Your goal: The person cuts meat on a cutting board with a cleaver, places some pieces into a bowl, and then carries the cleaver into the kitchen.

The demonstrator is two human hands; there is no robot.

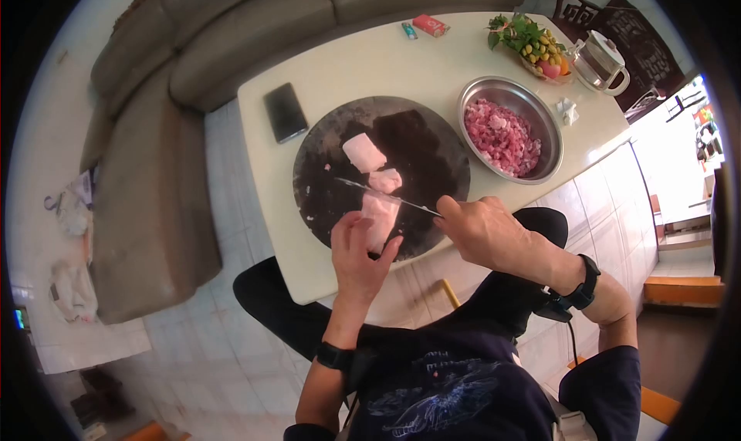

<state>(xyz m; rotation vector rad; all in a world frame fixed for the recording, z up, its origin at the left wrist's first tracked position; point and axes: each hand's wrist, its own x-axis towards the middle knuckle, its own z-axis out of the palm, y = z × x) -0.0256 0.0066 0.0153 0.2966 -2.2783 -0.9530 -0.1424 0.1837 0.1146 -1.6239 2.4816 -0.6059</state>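
Note:
On the round dark chopping board [444, 163] lies a pale pink slab of fatty pork [383, 213]. My left hand [357, 263] grips its near part, fingers at the left side and thumb at the right. My right hand [486, 229] is closed around the handle of a knife [413, 206], and the handle is hidden in the fist. The blade lies across the far end of the slab, edge hidden against the meat. Just beyond it sits a small cut chunk [385, 181], and farther off a larger pale block [363, 153].
A steel bowl [549, 163] of cut red meat [502, 136] stands right of the board. A black phone [285, 112] lies at the left. Toward the back are a red box [431, 26], a fruit basket [544, 55], a glass kettle [598, 63] and crumpled tissue [567, 111].

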